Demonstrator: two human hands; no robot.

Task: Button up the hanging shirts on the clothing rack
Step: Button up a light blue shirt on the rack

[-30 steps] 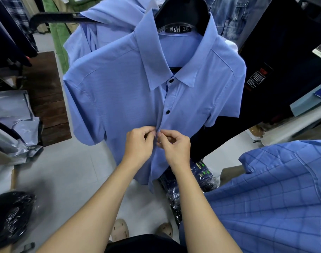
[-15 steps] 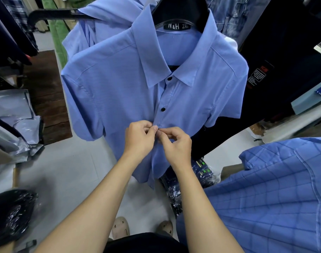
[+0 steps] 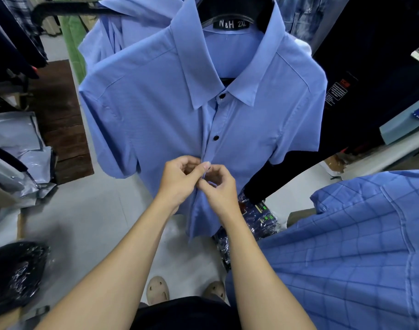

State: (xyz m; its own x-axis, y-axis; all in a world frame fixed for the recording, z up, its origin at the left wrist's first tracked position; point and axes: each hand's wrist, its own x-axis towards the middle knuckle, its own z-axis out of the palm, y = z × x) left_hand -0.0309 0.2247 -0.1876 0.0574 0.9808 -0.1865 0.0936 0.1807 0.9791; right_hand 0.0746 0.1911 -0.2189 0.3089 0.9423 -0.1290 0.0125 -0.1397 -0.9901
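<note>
**Head view: third button being worked at centre frame**

Head camera shows me the light blue shirt point(image 3: 156, 110) hanging from a black hanger point(image 3: 232, 10) at upper centre, so the front falls flat and the placket runs straight down toward my hands. I have both hands meeting on that placket just below mid-frame. My left hand point(image 3: 177, 182) pinches the fabric edge, fingers curled, thumb pressed near a small dark button point(image 3: 209, 166) that only partly shows. My right hand point(image 3: 218, 186) pinches the opposite edge, fingers bent round the cloth. I hold the two edges close, I judge, so the buttonhole lines up with the button.

Above, the top button point(image 3: 222, 95) under the collar and a second button point(image 3: 216, 138) already sit closed; below my hands the front hangs loose and parted. I cannot tell whether this one is through its hole.

Cloth looks thin, smooth, lightly woven, creasing softly; the buttons are small, round, glossy black. A checked blue shirt point(image 3: 346, 246) fills the lower right.
</note>
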